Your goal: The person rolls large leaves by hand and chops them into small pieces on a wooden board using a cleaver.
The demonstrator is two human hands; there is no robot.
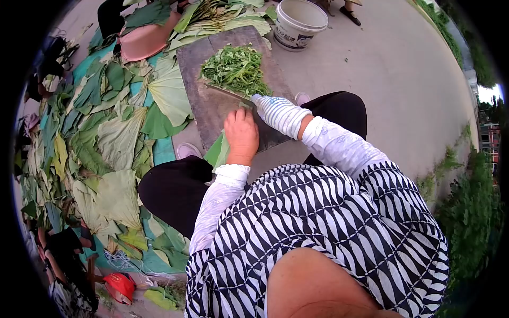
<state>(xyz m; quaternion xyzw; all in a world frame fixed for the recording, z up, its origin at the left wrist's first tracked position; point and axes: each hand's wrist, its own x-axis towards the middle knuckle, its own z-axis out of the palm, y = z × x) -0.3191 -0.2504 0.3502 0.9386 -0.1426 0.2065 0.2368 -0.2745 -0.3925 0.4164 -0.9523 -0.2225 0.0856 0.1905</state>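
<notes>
My right hand point(278, 111), in a white striped glove, grips a knife point(228, 93) whose blade lies across the wooden board point(209, 114). My bare left hand point(242, 132) has its fingers closed over a green leaf point(216, 151) on the near part of the board. Part of that leaf sticks out below the hand, towards my lap. Past the blade lies a heap of shredded green leaf point(236, 69). The glove hides the knife's handle, and my left fingers cover most of the leaf's cut end.
Large flat leaves point(122, 140) cover a teal sheet point(163, 151) to my left. A pink basin point(143, 45) and a white bucket point(299, 26) stand beyond the board. Other people sit at the left edge, near a red bag point(121, 286).
</notes>
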